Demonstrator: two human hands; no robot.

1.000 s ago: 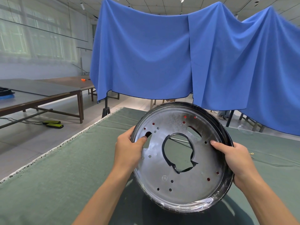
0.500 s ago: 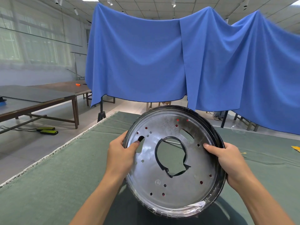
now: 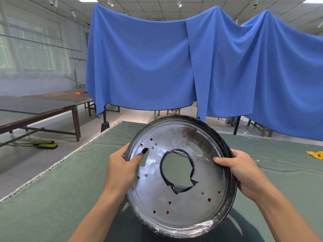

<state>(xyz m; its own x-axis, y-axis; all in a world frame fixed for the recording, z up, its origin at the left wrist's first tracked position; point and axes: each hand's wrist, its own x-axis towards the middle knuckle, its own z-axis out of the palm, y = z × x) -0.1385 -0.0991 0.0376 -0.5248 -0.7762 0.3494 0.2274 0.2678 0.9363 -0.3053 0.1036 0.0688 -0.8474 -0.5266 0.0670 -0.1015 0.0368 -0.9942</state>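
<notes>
It was a big workshop hall: long wooden worktables lined the left, a green-covered bench sat up front, blue sheets hung across the back, spotlights dotted the tiled ceiling.

Views: 1, a wide-angle camera on the person's head.
Facing: forward and a little down, across the green table to the blue cloth hanging behind it.
Nearness: right up close, the metal disc with the left hand and right hand on its rim filling the lower middle.
Reach: ceiling at the top, side tables far left.
Edges: straight lines bow outward.
Overlap: this 1 view carries the whole scene.
</notes>
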